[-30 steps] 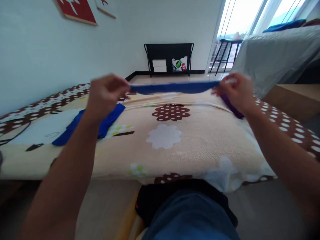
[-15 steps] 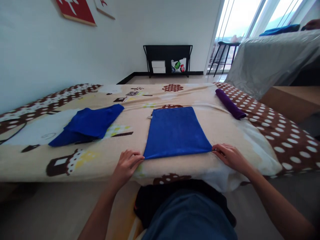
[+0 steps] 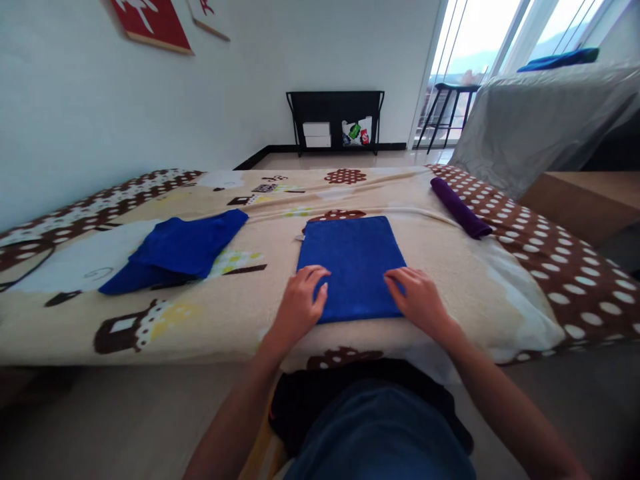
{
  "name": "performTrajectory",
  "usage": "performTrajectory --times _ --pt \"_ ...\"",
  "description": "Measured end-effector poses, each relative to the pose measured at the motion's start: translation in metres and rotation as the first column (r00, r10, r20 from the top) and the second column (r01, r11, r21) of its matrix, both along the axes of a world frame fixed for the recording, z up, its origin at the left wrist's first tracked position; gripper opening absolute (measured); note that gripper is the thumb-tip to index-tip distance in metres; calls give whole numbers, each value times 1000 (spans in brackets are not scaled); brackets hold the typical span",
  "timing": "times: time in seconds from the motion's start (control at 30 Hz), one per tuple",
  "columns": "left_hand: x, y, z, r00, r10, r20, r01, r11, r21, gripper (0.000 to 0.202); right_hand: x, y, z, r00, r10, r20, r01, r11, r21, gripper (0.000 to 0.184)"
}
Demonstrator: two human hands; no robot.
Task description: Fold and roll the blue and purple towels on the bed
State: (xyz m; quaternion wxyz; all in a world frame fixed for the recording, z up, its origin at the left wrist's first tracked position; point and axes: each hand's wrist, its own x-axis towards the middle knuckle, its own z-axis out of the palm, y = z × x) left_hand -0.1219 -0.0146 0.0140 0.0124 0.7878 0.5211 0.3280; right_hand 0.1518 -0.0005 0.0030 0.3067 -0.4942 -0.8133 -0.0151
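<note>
One blue cloth (image 3: 356,250) laid flat under our fingers (image 3: 311,272) — left parted, right's grip we cannot tell; leftward of them, a rumpled cloth (image 3: 179,248), not yet spread.

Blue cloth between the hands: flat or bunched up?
Flat: the blue cloth lies smooth on the blanket, near edge straight, between left hand and right hand. Whether it's folded double, cannot tell.

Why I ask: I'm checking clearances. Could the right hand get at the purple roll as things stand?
Probably yes: the right hand is at the side of the flat blue cloth, and only blanket shows between that hand and the purple roll.
</note>
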Motion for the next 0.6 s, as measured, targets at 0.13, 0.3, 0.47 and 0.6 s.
performTrajectory --times 0.13,0.3,0.47,0.6 --pt "61 26 -21 977 39 -210 -74 984 -162 55 -69 9 -22 989 -31 144 39 998 -53 46" --pt "59 7 -41 934 94 -344 -150 979 -140 52 -66 3 -44 983 -20 185 42 993 -114 52" --pt "18 -30 -48 910 207 -360 -237 971 -42 60 -18 -17 -51 975 -119 187 137 987 -83 60" --pt "-15 -59 -57 900 226 -372 -256 966 -31 61 15 -42 -61 963 -190 189 202 978 -46 61"
